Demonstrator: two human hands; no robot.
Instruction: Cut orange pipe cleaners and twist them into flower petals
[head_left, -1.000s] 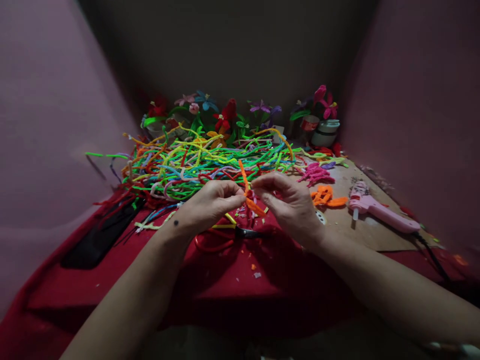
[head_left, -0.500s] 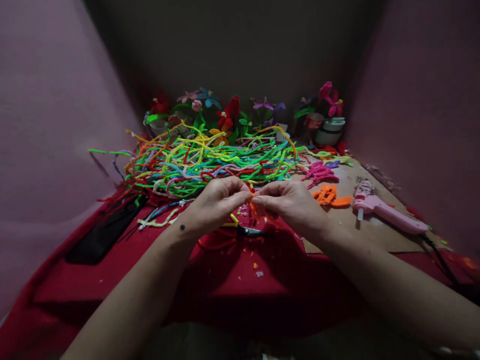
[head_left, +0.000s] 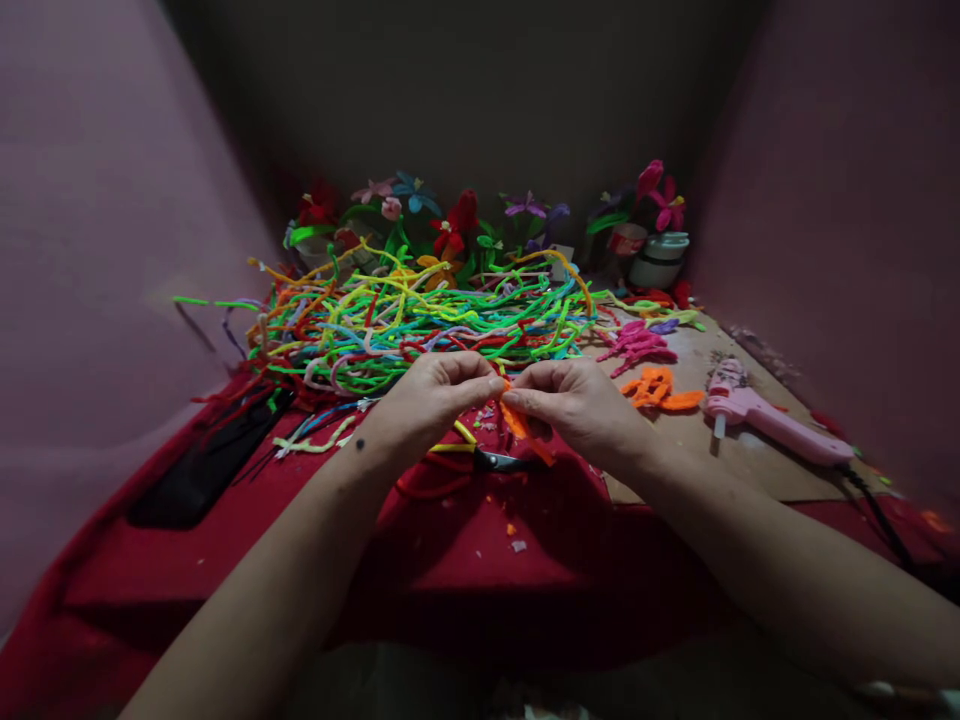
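Observation:
My left hand (head_left: pixel 435 398) and my right hand (head_left: pixel 581 408) meet fingertip to fingertip over the red cloth (head_left: pixel 465 560). Both pinch one orange pipe cleaner (head_left: pixel 517 422), whose folded end hangs down between them toward my right palm. Just below the hands lie scissors (head_left: pixel 499 461) with dark handles, beside a yellow strand. Behind the hands spreads a big tangle of coloured pipe cleaners (head_left: pixel 405 320).
Finished pipe-cleaner flowers (head_left: pixel 450 225) stand in pots along the back. Orange petal pieces (head_left: pixel 658 390) and pink petal pieces (head_left: pixel 637 345) lie on a cardboard sheet (head_left: pixel 750 450) at right, next to a pink glue gun (head_left: pixel 765 415) with its cord. A black pouch (head_left: pixel 202 465) lies at left.
The hands have come closer together. The orange pipe cleaner's upright end, sticking up a second ago, is now folded down between the fingertips.

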